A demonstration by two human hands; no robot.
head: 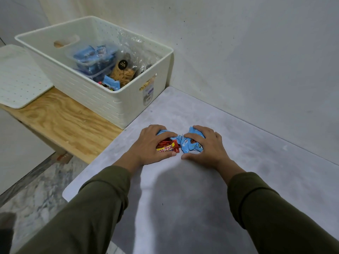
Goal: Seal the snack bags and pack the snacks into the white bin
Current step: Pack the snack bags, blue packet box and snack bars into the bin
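Blue wrappers [190, 143], red-yellow packet [167, 146] (white perforated bin [102, 99]).

Desk [238, 180]: bare grey top all round your hands; you had open passage right, near and far up to the wall [256, 61].
White bin [117, 105]: stood far left on the wooden bench [73, 125], mouth open from above; its near-right corner met the desk's far-left edge. Inside, the clear box [91, 59] and bags filled the right and middle, leaving room at the left end.
Lid [18, 77]: lay flat left of the bin.
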